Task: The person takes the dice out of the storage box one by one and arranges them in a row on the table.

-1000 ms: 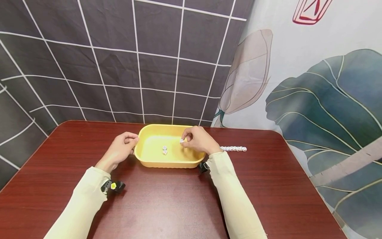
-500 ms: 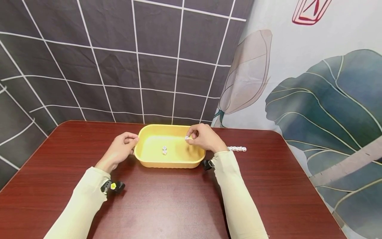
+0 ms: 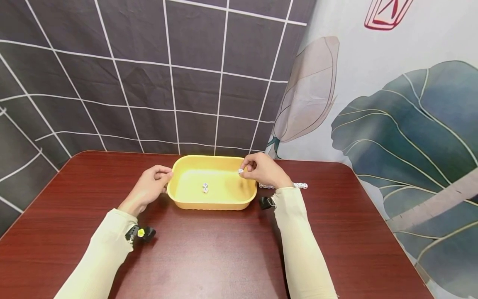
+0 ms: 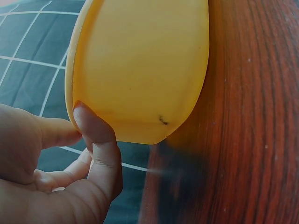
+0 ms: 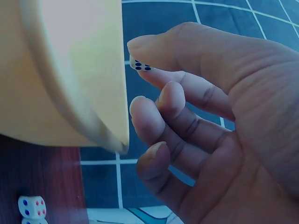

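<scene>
A yellow oval-cornered tub (image 3: 213, 206) stands near the table's back edge. My left hand (image 3: 148, 187) pinches its left rim between thumb and fingers; the left wrist view shows the thumb on the tub's wall. Above the tub's right end, my right hand (image 3: 266, 171) pinches one white die (image 5: 139, 64) between thumb and index finger, the other fingers curled loosely. Two white dice (image 3: 205, 187) lie together on the tub's floor. To the right of the tub, a row of several white dice (image 3: 300, 185) lies on the table, partly hidden by my right hand and wrist.
The dark red wooden table (image 3: 209, 249) stretches out around the tub. Behind it hangs a dark cloth (image 3: 142, 83) with white grid lines, and a leaf-patterned cloth (image 3: 410, 116) hangs on the right.
My right hand has moved right and slightly up with the die, from over the tub's inside to near its right rim. More of the dice row's left end now shows. My left hand stays put.
</scene>
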Available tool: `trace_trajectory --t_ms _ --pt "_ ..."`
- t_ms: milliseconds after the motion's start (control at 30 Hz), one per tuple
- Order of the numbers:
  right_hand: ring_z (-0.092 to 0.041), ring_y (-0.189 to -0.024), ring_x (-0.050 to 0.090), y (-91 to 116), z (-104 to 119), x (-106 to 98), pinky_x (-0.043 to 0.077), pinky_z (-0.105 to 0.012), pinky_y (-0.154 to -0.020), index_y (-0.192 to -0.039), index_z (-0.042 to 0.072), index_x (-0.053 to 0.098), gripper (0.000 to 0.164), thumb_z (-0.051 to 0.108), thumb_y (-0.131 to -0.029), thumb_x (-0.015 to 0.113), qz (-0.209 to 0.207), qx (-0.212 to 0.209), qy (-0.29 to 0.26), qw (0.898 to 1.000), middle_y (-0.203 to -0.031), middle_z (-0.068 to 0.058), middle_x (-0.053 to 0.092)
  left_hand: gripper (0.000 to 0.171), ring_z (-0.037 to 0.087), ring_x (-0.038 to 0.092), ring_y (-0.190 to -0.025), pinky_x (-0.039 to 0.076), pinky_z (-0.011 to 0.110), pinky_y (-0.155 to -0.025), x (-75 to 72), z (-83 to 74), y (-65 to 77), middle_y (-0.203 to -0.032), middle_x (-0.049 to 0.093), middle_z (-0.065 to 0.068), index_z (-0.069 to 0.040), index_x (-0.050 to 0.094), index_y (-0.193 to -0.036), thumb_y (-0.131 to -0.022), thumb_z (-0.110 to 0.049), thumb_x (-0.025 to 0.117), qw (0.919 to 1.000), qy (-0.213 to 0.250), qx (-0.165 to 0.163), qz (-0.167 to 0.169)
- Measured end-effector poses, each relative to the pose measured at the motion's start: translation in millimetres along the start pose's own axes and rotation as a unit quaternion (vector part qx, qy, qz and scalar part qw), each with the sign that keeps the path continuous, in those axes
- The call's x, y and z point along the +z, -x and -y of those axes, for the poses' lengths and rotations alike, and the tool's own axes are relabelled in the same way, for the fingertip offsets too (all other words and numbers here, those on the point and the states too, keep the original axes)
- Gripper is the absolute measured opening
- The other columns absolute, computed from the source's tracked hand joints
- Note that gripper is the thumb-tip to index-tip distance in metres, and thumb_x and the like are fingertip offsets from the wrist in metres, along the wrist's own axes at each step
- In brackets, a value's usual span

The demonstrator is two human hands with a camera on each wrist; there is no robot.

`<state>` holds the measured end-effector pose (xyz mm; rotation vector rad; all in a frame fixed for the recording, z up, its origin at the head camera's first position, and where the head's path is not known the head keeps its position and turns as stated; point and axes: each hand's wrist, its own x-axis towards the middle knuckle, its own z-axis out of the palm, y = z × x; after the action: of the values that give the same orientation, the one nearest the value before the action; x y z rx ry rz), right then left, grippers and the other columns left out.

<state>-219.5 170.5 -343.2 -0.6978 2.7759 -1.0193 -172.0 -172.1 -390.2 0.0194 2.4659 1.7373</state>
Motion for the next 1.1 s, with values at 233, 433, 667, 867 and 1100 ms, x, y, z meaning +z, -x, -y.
trace_trajectory --t_ms 233,433,667,867,1100 --pt "-0.011 -0.068 0.052 4 -8 -8 0.045 -0.023 -0.066 -0.086 0.012 0.073 0.006 0.011 -0.083 0.078 -0.008 -0.005 0.000 1.000 -0.070 0.004 0.054 0.039 0.006 0.061 -0.075 0.056 0.020 -0.066 -0.1 1.8 -1.7 -0.111 0.066 0.022 0.011 0.048 -0.134 -0.107 -0.017 0.052 1.0000 0.001 -0.001 0.000" --pt "-0.012 -0.066 0.050 8 -12 -16 0.043 -0.023 -0.065 -0.088 0.012 0.074 0.007 0.012 -0.084 0.079 -0.012 0.000 0.007 1.000 -0.071 0.004 0.053 0.040 0.005 0.060 -0.073 0.056 0.021 -0.066 -0.5 2.6 -2.2 -0.110 0.066 0.021 0.010 0.048 -0.134 -0.107 -0.017 0.052 1.0000 -0.002 -0.002 -0.001" --pt "-0.013 -0.067 0.050 12 -17 -22 0.043 -0.024 -0.064 -0.088 0.011 0.074 0.008 0.013 -0.084 0.081 -0.018 0.012 0.013 1.000 -0.072 0.003 0.052 0.040 0.006 0.061 -0.075 0.056 0.021 -0.066 -0.5 2.1 -2.1 -0.112 0.065 0.023 0.010 0.048 -0.135 -0.107 -0.017 0.052 1.0000 -0.001 -0.001 0.000" --pt "-0.014 -0.070 0.051 15 -23 -26 0.043 -0.023 -0.064 -0.087 0.011 0.075 0.007 0.014 -0.086 0.081 -0.020 0.013 0.010 1.000 -0.073 0.002 0.053 0.040 0.007 0.060 -0.075 0.056 0.020 -0.066 -0.2 1.1 -1.7 -0.113 0.065 0.023 0.010 0.048 -0.136 -0.107 -0.017 0.052 1.0000 -0.003 -0.004 0.001" --pt "-0.015 -0.072 0.052 20 -27 -31 0.043 -0.023 -0.065 -0.089 0.010 0.075 0.004 0.011 -0.087 0.078 -0.023 0.018 0.003 1.000 -0.075 0.001 0.054 0.040 0.007 0.060 -0.076 0.055 0.020 -0.066 -0.1 -0.1 -0.7 -0.114 0.065 0.023 0.010 0.048 -0.136 -0.107 -0.017 0.052 1.0000 -0.005 -0.004 0.001"
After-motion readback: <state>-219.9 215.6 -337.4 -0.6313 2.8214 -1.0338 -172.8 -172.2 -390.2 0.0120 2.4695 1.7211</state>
